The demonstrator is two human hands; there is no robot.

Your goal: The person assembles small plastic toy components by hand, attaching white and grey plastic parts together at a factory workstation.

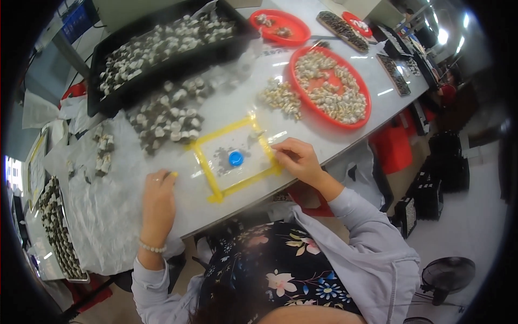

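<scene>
My left hand is closed over the table, left of a square marked out in yellow tape. A tiny yellow bit shows at its fingertips, too small to name. My right hand is pinched at the right side of the square; what its fingers hold, if anything, I cannot make out. Inside the square a small round blue cap-like dish sits on a wet-looking patch. A small pale piece lies near the square's upper right corner.
Beyond the square are a loose heap of white-and-dark pieces and a black tray full of them. A red round tray holds pale pieces, with a small pile beside it. Clear plastic sheeting covers the left side.
</scene>
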